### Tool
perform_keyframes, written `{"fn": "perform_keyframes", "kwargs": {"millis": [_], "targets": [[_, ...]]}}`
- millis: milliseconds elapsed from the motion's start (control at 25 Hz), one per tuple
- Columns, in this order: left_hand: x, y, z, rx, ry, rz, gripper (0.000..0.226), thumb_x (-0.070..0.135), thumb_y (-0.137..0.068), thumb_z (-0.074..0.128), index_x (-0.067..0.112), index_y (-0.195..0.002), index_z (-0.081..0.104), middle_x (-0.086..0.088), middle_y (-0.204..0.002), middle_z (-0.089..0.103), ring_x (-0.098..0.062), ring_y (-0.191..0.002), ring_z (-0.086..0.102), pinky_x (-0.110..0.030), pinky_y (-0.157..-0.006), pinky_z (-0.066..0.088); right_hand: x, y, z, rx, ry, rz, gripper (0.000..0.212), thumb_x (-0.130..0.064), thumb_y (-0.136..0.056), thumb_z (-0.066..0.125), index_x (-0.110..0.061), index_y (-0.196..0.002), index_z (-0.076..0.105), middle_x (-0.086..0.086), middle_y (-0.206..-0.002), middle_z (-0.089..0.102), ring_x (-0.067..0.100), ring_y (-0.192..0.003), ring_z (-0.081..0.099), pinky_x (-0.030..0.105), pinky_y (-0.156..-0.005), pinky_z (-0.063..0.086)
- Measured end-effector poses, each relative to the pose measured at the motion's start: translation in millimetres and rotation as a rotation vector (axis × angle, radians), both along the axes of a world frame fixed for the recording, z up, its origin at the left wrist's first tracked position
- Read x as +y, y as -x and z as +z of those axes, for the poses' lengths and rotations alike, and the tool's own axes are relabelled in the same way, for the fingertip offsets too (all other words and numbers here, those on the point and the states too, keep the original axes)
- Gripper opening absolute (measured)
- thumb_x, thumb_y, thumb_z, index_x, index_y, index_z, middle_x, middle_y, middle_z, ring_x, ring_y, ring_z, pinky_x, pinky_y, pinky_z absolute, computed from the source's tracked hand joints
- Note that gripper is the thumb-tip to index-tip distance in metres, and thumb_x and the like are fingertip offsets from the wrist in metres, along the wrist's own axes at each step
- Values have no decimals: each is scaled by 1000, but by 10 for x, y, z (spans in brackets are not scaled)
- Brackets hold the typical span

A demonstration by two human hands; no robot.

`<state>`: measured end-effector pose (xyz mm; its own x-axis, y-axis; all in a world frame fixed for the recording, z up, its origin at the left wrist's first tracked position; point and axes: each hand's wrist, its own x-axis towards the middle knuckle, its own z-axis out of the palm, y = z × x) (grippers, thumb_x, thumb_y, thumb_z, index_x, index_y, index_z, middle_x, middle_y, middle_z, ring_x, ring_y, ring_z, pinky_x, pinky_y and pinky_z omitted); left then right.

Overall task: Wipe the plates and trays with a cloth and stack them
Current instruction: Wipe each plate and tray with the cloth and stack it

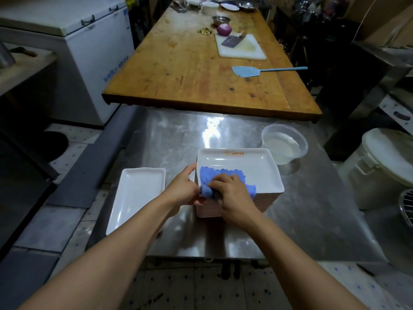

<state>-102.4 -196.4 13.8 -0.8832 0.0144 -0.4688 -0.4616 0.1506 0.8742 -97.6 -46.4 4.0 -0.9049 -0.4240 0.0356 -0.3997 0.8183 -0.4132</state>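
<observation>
A tall stack of white rectangular trays [250,166] stands on the steel table [312,209], its top tray bearing an orange logo at the far rim. A blue cloth [210,175] lies on that top tray's near left part. My right hand [232,195] grips the cloth and presses it onto the tray. My left hand [183,186] holds the stack's left edge, thumb on the rim. A single white tray [136,198] lies to the left, partly over the table edge.
A clear plastic tub of water [283,144] stands just behind the stack on the right. Beyond is a wooden table [190,70] with a cutting board, cleaver, onion and blue spatula. A white freezer [67,52] is at left, a white bucket [384,166] at right.
</observation>
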Motion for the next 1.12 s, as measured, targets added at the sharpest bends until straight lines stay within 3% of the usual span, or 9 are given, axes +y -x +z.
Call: {"fn": "perform_keyframes", "kwargs": {"millis": [120, 280, 400, 640, 800, 960, 1120], "targets": [[-6, 27, 4, -1, 20, -35, 71, -15, -82, 40, 27, -139, 34, -8, -66, 57, -18, -48, 61, -26, -48, 52, -14, 174, 1, -23, 28, -4, 30, -13, -87, 54, -17, -114, 65, 3, -119, 57, 29, -103, 46, 41, -87, 37], [32, 49, 12, -1, 62, -41, 66, -13, -81, 42, 26, -134, 33, -10, -73, 57, -17, -47, 62, -24, -44, 49, -84, 485, -71, 18, -111, -30, 43, -18, -90, 52, -23, -133, 50, 1, -134, 45, 27, -118, 38, 40, -96, 35], [60, 65, 19, -16, 104, -7, 64, -10, -78, 42, 29, -130, 35, -17, -88, 62, -20, -48, 63, -23, -43, 48, -85, 566, -118, 62, -143, -58, 47, -16, -90, 50, -22, -136, 46, 2, -137, 41, 28, -121, 35, 37, -95, 34], [122, 75, 13, -19, 144, 42, 57, -8, -76, 40, 30, -120, 37, -17, -98, 62, -21, -46, 63, -23, -41, 48, 650, 534, -46, 69, -194, -288, 40, -9, -83, 57, -17, -122, 59, 8, -127, 49, 32, -112, 42, 35, -93, 37], [168, 72, -6, 11, 198, 93, 54, -6, -76, 42, 31, -115, 39, -13, -93, 62, -19, -42, 62, -25, -43, 52, 822, 384, 50, 26, -264, -217, 25, -4, -82, 57, -10, -104, 66, 11, -117, 55, 28, -107, 49, 29, -83, 37], [189, 70, -23, 30, 263, 114, 55, -4, -76, 41, 31, -118, 41, -12, -90, 63, -18, -42, 63, -25, -42, 52, 853, 110, 216, 36, -279, -221, 19, -7, -88, 49, -7, -97, 65, 13, -105, 59, 31, -98, 53, 35, -77, 42], [238, 81, -12, 46, 339, 126, 58, -2, -77, 40, 26, -127, 42, -11, -93, 63, -17, -40, 62, -22, -39, 48, 903, -67, 428, 19, -306, -171, 19, -3, -83, 49, -20, -78, 57, 4, -102, 60, 27, -93, 53, 26, -66, 31]]}}
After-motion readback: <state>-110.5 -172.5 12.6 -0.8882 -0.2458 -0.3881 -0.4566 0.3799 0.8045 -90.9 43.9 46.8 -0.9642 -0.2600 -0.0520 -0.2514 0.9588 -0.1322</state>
